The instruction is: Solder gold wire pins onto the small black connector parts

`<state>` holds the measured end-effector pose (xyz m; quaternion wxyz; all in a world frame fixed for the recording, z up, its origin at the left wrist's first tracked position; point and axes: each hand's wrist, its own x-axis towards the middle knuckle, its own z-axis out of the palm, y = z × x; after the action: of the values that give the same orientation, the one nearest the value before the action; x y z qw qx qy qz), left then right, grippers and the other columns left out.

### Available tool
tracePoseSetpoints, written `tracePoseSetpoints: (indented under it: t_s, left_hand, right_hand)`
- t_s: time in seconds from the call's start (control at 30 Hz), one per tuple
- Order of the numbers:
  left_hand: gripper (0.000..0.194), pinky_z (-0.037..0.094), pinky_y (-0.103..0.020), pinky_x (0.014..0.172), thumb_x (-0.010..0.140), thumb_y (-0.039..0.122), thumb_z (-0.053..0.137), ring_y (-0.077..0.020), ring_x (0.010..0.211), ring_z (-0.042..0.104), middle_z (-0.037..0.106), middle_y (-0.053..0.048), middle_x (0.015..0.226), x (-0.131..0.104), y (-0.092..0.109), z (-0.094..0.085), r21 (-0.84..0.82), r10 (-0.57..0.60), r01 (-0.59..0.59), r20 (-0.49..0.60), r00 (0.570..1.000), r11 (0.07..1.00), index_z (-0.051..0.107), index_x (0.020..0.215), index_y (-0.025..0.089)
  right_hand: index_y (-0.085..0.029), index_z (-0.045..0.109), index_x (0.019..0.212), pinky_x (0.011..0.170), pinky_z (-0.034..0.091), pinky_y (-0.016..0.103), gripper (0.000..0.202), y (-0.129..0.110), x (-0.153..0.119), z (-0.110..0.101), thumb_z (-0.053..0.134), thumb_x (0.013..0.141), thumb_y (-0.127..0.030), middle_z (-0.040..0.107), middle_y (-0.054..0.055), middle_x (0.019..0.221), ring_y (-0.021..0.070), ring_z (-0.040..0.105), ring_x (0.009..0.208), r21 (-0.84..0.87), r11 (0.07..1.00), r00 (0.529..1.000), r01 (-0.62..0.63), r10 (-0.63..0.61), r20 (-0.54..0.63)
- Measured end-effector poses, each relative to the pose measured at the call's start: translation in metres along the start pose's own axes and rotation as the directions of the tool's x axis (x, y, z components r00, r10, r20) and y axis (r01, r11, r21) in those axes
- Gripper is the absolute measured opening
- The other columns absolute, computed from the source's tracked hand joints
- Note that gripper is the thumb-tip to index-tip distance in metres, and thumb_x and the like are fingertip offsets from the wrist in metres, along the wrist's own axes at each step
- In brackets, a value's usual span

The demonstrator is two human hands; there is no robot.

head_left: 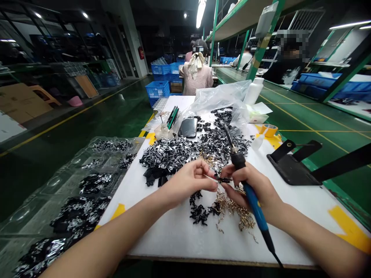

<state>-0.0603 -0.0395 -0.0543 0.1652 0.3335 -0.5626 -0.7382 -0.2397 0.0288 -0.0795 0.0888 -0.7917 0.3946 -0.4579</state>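
My right hand (256, 185) has a soldering iron (251, 195) with a blue handle lying across it, tip pointing up and away. Its thumb and fingers also pinch a small black part (224, 180). My left hand (193, 179) meets that part from the left, thumb and fingertips close together; whether they hold a piece of it is too small to tell. Beyond both hands spreads a large pile of black and silver parts (171, 154). Small gold-coloured pieces (243, 216) and loose black pieces (199, 214) lie on the white tabletop (174, 239) just below the hands.
A black metal stand (295, 166) and orange tape roll (269, 130) are at the right. Clear trays (69, 177) of parts flank the table's left side. A phone (188, 127), plastic bag (220, 96) and white bottle (254, 91) lie farther back. A person (197, 75) sits ahead.
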Motion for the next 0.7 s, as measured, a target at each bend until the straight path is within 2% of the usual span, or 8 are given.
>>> tracePoseSetpoints:
  t_s: [0.07, 0.1, 0.17, 0.23, 0.3, 0.5, 0.63, 0.7]
  left_hand:
    - [0.031, 0.042, -0.014, 0.060, 0.065, 0.027, 0.065, 0.0000, 0.065, 0.050, 0.051, 0.003, 0.078, -0.004, -0.001, 0.003, 0.273, 0.186, -0.167, -0.045, 0.981, 0.947, 0.042, 0.081, 0.015]
    - [0.029, 0.040, -0.014, 0.060, 0.066, 0.030, 0.065, -0.0004, 0.065, 0.047, 0.051, 0.002, 0.076, -0.005, -0.002, 0.004, 0.398, 0.293, -0.243, -0.069, 0.954, 0.885, 0.044, 0.079, 0.015]
    - [0.027, 0.042, -0.017, 0.066, 0.067, 0.033, 0.064, -0.0028, 0.071, 0.048, 0.053, 0.000, 0.079, -0.007, -0.006, 0.006, 0.573, 0.500, -0.363, -0.096, 0.860, 0.735, 0.047, 0.078, 0.015]
    - [0.025, 0.045, -0.020, 0.076, 0.069, 0.032, 0.064, -0.0053, 0.082, 0.052, 0.057, -0.002, 0.085, -0.008, -0.010, 0.008, 0.636, 0.644, -0.459, -0.079, 0.761, 0.621, 0.050, 0.080, 0.015]
    - [0.022, 0.046, -0.020, 0.080, 0.071, 0.030, 0.062, -0.0059, 0.086, 0.055, 0.060, -0.003, 0.088, -0.008, -0.014, 0.009, 0.624, 0.692, -0.522, -0.044, 0.720, 0.582, 0.051, 0.085, 0.016]
    - [0.021, 0.050, -0.015, 0.080, 0.073, 0.028, 0.060, -0.0033, 0.083, 0.058, 0.060, -0.002, 0.086, -0.009, -0.014, 0.014, 0.523, 0.655, -0.535, -0.059, 0.754, 0.663, 0.052, 0.088, 0.015]
    - [0.024, 0.050, -0.012, 0.083, 0.073, 0.027, 0.060, -0.0017, 0.086, 0.057, 0.058, 0.000, 0.090, -0.010, -0.011, 0.013, 0.463, 0.608, -0.516, -0.064, 0.791, 0.721, 0.052, 0.093, 0.018]
    - [0.026, 0.049, -0.012, 0.084, 0.072, 0.028, 0.061, -0.0017, 0.087, 0.057, 0.057, 0.000, 0.092, -0.010, -0.009, 0.011, 0.423, 0.572, -0.490, -0.085, 0.816, 0.762, 0.052, 0.095, 0.019]
  right_hand:
    - [-0.020, 0.035, 0.084, 0.071, 0.046, 0.031, 0.026, -0.002, -0.001, -0.001, 0.058, 0.080, -0.008, 0.053, 0.004, 0.094, 0.0147, 0.054, 0.084, 0.207, 0.967, 0.988, -0.152, 0.153, 0.011]
    - [-0.021, 0.034, 0.084, 0.070, 0.046, 0.030, 0.026, -0.003, -0.001, -0.001, 0.057, 0.082, -0.010, 0.053, 0.005, 0.094, 0.0144, 0.054, 0.084, 0.313, 0.924, 0.975, -0.219, 0.219, 0.034]
    - [-0.021, 0.032, 0.085, 0.064, 0.046, 0.026, 0.026, -0.005, 0.001, -0.003, 0.056, 0.084, -0.012, 0.053, 0.004, 0.094, 0.0124, 0.055, 0.080, 0.495, 0.812, 0.949, -0.308, 0.301, 0.098]
    - [-0.021, 0.031, 0.086, 0.058, 0.043, 0.021, 0.026, -0.006, 0.002, -0.004, 0.056, 0.085, -0.012, 0.053, 0.003, 0.095, 0.0094, 0.054, 0.075, 0.616, 0.710, 0.934, -0.342, 0.328, 0.141]
    - [-0.021, 0.032, 0.086, 0.056, 0.042, 0.018, 0.026, -0.006, 0.004, -0.004, 0.056, 0.085, -0.011, 0.054, 0.003, 0.097, 0.0086, 0.054, 0.076, 0.677, 0.645, 0.927, -0.353, 0.338, 0.161]
    - [-0.021, 0.032, 0.087, 0.066, 0.047, 0.021, 0.027, -0.005, 0.006, -0.002, 0.056, 0.085, -0.009, 0.054, 0.003, 0.096, 0.0105, 0.056, 0.088, 0.748, 0.575, 0.933, -0.333, 0.318, 0.171]
    - [-0.021, 0.030, 0.088, 0.065, 0.049, 0.024, 0.029, -0.001, 0.005, -0.005, 0.058, 0.085, -0.013, 0.056, 0.005, 0.106, 0.0119, 0.059, 0.083, 0.708, 0.596, 0.918, -0.378, 0.339, 0.205]
    - [-0.021, 0.031, 0.087, 0.066, 0.049, 0.026, 0.027, 0.002, 0.004, -0.008, 0.058, 0.085, -0.016, 0.058, 0.006, 0.111, 0.0130, 0.060, 0.082, 0.674, 0.632, 0.915, -0.381, 0.361, 0.179]
